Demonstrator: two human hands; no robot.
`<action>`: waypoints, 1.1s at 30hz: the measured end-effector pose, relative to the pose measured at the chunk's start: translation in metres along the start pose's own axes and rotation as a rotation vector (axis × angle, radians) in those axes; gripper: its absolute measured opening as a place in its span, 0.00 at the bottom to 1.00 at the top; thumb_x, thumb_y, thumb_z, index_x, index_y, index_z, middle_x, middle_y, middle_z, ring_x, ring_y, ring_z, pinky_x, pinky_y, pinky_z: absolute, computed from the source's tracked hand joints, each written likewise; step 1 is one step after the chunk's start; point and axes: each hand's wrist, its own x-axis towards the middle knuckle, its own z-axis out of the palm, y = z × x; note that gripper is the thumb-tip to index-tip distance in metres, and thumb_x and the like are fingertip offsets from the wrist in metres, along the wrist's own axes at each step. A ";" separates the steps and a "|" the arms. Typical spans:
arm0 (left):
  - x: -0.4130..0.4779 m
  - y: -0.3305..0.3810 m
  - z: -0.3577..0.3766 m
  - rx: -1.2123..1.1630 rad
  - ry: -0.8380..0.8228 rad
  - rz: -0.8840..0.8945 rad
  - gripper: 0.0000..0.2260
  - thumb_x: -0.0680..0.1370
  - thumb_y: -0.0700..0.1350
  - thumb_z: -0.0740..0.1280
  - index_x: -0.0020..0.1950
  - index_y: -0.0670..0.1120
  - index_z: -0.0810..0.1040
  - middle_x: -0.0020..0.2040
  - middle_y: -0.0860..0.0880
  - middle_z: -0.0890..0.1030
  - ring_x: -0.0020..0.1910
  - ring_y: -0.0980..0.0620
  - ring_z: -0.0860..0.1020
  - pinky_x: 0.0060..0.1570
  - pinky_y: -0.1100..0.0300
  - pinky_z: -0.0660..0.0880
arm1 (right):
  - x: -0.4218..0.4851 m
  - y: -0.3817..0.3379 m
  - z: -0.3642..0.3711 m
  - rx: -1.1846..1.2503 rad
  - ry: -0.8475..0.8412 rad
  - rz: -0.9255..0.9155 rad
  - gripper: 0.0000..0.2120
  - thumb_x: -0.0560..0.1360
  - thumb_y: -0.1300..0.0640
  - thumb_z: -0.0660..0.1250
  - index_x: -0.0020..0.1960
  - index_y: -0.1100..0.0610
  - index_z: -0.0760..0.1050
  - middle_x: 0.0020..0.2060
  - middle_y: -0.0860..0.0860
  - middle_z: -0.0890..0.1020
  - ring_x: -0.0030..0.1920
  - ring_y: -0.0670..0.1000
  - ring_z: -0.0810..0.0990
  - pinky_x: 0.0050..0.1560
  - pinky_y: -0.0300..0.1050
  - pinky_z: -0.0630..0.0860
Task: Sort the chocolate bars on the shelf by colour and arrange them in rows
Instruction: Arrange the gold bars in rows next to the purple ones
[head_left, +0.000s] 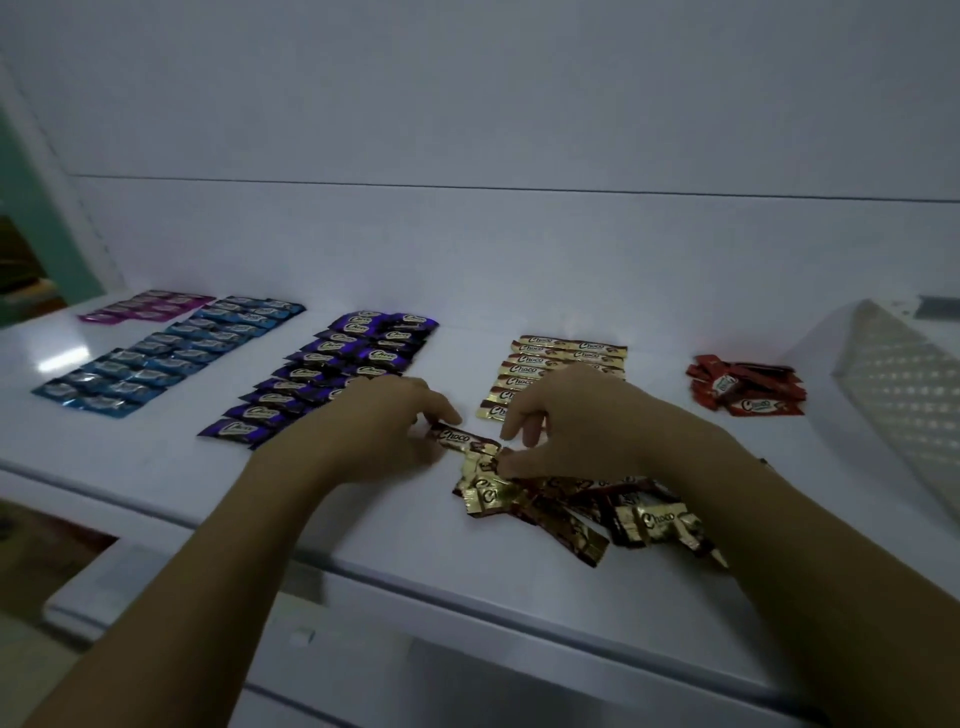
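Nearest the onlooker, two bare forearms reached over the front edge of a white shelf (467, 270). Just past that edge lay a loose heap of gold bars (597, 512), jumbled and overlapping, with "Choco" readable on several wrappers. At the heap's far-left corner the left hand (395, 421) had its grip closed on one end of a single gold bar (465, 439), fingers curled round it, the word "Choco" facing up. The right hand (571, 415) appeared to pinch thumb against fingertip at the bar's other end, where it met the heap. Behind the hands lay the gold rows (550, 358), two neat columns printed "Choco", partly hidden by the right hand. To their left sat the purple rows (332, 374), also marked "Choco". Beyond those came the blue rows (161, 358), their print too small to read, and farthest back the pink bars (150, 306). Off to the right a red heap (743, 387), "Choco" showing on one wrapper, sat gathered by colour but not laid out. By the look of it, pink, blue and purple were finished, gold was partway, and red remained.
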 end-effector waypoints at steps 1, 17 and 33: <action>0.001 0.001 0.001 -0.001 0.002 0.003 0.15 0.78 0.50 0.66 0.64 0.60 0.75 0.59 0.56 0.75 0.56 0.56 0.73 0.58 0.56 0.71 | 0.001 -0.001 0.002 -0.020 -0.030 0.002 0.18 0.71 0.39 0.70 0.57 0.47 0.78 0.46 0.41 0.80 0.44 0.41 0.76 0.46 0.40 0.74; 0.003 0.004 -0.006 -0.483 0.244 0.007 0.03 0.76 0.45 0.70 0.45 0.52 0.77 0.42 0.55 0.81 0.41 0.61 0.78 0.39 0.72 0.73 | -0.007 0.023 -0.012 0.817 0.188 0.153 0.04 0.74 0.60 0.71 0.44 0.60 0.80 0.32 0.55 0.83 0.32 0.49 0.79 0.36 0.43 0.76; 0.032 0.035 0.027 -0.659 0.372 0.008 0.03 0.76 0.47 0.69 0.47 0.51 0.82 0.36 0.51 0.78 0.36 0.56 0.74 0.41 0.60 0.73 | -0.019 0.053 -0.026 0.632 0.243 0.223 0.02 0.72 0.65 0.72 0.43 0.62 0.79 0.33 0.55 0.83 0.32 0.50 0.82 0.32 0.39 0.78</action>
